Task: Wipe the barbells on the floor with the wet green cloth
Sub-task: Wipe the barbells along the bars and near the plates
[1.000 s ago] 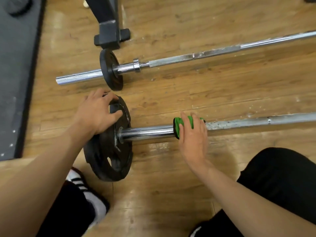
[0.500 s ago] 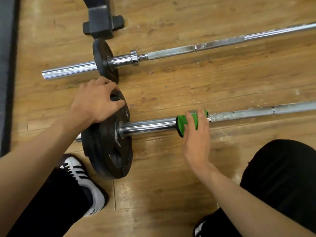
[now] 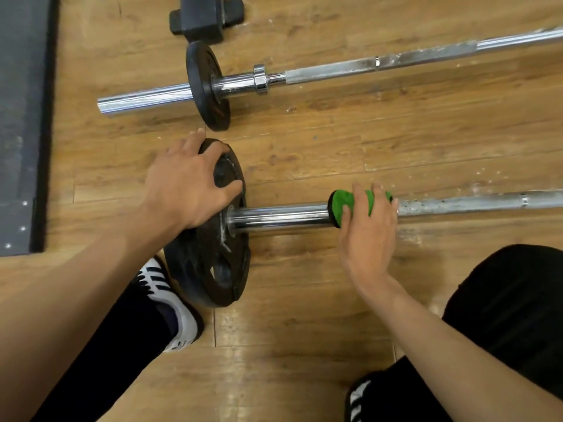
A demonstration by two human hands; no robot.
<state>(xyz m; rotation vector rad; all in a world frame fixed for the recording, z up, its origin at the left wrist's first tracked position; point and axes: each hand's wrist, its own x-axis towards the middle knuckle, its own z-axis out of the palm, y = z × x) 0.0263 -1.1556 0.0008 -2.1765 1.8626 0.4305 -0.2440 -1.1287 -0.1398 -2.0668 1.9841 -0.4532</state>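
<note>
Two chrome barbells lie on the wooden floor. The near barbell (image 3: 280, 216) runs left to right and carries a large black weight plate (image 3: 210, 260) at its left end. My left hand (image 3: 185, 184) grips the top rim of that plate. My right hand (image 3: 367, 236) holds the green cloth (image 3: 341, 204) wrapped around the near bar, where the shiny sleeve meets the dull, speckled shaft (image 3: 475, 204). The far barbell (image 3: 350, 70) lies parallel behind it, with a smaller black plate (image 3: 207, 86) and a chrome collar.
A black rack foot (image 3: 204, 18) stands at the top, just behind the far barbell. A dark rubber mat (image 3: 21, 123) covers the floor on the left. My left shoe (image 3: 170, 303) sits beside the large plate, my right knee (image 3: 511, 300) at the lower right.
My right hand and the cloth have slid slightly right along the near bar, toward the speckled shaft. My left hand keeps its grip on the plate. The camera view has shifted.
</note>
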